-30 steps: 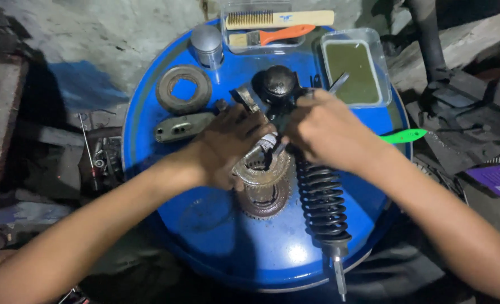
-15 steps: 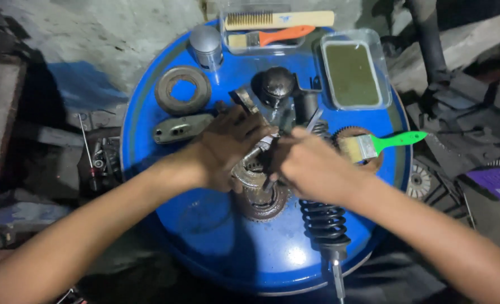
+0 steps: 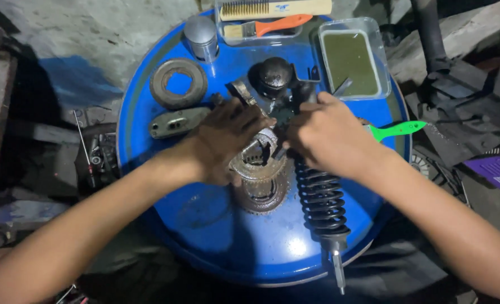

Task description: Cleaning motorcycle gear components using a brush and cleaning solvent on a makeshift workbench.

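Blue metal, the round top of a drum (image 3: 205, 225), carries everything we see here. In the middle, our left hand (image 3: 227, 141) lies over a greasy gear assembly (image 3: 259, 174), with the fingers curled on its upper part. The hand covers the top of this part, so we cannot tell exactly how the fingers grasp it. Our right hand (image 3: 331, 135) meets the left one just beside it, closed around something small and dark; what it is stays hidden between the two hands. Under the right wrist a black coil spring shock absorber (image 3: 322, 202) runs toward the near edge of the drum, and its upper end is hidden by the hand.

Behind the hands stands a dark round-topped part (image 3: 275, 73), half in shadow and hard to make out. On the left lie a rusty ring (image 3: 178, 83) and a flat grey cover (image 3: 177, 121). A metal cylinder (image 3: 200, 35) stands at the far edge. A clear tray of greenish liquid (image 3: 351, 56) sits at the far right. A green brush handle (image 3: 399, 129) comes out from behind the right hand; its bristles are covered.
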